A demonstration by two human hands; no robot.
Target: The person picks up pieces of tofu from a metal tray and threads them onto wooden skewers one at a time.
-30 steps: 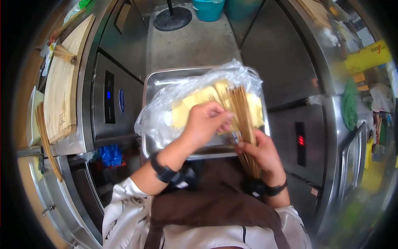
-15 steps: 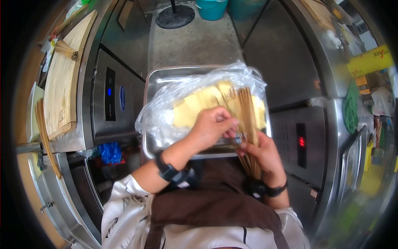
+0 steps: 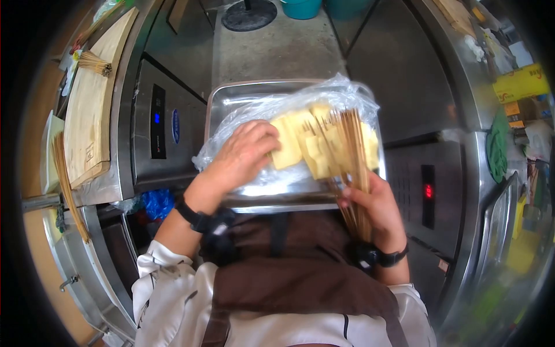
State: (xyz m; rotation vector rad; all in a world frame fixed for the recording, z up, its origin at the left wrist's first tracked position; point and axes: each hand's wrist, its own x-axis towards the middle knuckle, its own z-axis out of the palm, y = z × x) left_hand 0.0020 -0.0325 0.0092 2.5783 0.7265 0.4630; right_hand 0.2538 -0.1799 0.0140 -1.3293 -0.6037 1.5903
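Observation:
My right hand (image 3: 378,211) is wrapped round a bundle of thin bamboo skewers (image 3: 354,156), their tips pointing away from me and over the food. Several flat, pale yellow slices (image 3: 315,156) lie overlapping on a clear plastic bag (image 3: 225,139) in a metal tray (image 3: 272,205). At the left end of the slices, my left hand (image 3: 245,151) curls its fingers over the edge of one yellow slice (image 3: 286,144). The left thumb is hidden. A few skewers fan out to the left of the main bundle.
Steel refrigerated cabinets (image 3: 153,133) flank the tray on both sides. A wooden board (image 3: 87,124) with a skewer bundle (image 3: 95,62) rests on the left counter, with more skewers (image 3: 69,191) near its front. Ahead on the floor are a round black base (image 3: 248,15) and a teal bucket (image 3: 302,8).
My left hand has moved left, from beside the skewers to the edge of the yellow slices. The slices now lie more spread apart. My right hand still grips the skewers.

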